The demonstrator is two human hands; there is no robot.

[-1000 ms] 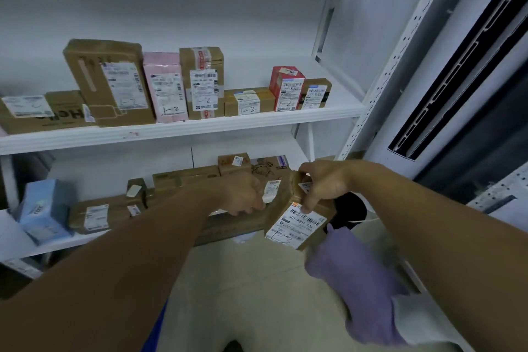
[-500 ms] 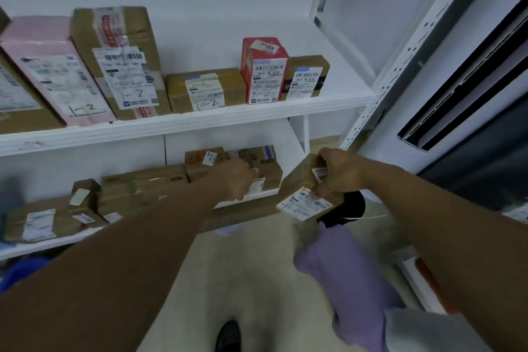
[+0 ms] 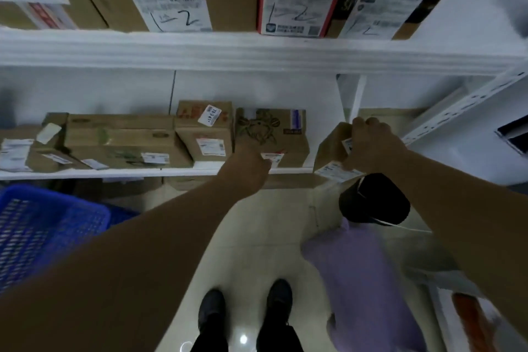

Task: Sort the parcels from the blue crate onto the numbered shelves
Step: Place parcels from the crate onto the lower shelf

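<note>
My right hand (image 3: 371,146) grips a small brown parcel (image 3: 328,146) from above; a white label shows on its lower face. The parcel is tilted at the right end of the lower shelf (image 3: 171,172), beside a brown box with a printed emblem (image 3: 271,131). My left hand (image 3: 251,163) rests with curled fingers against the front of that box, near its small label. I cannot see whether it holds anything. The blue crate (image 3: 43,223) stands on the floor at the lower left; its contents are hidden.
Several brown parcels line the lower shelf to the left. The upper shelf (image 3: 257,48) carries parcels marked 1-2. A white upright post (image 3: 457,111) stands at the right. Below my right hand are a black object (image 3: 374,198) and purple cloth (image 3: 365,280).
The view has dropped and closed in on the lower shelf. My right hand brought the parcel up to the shelf's right end. My left hand let go of it and moved to the emblem box.
</note>
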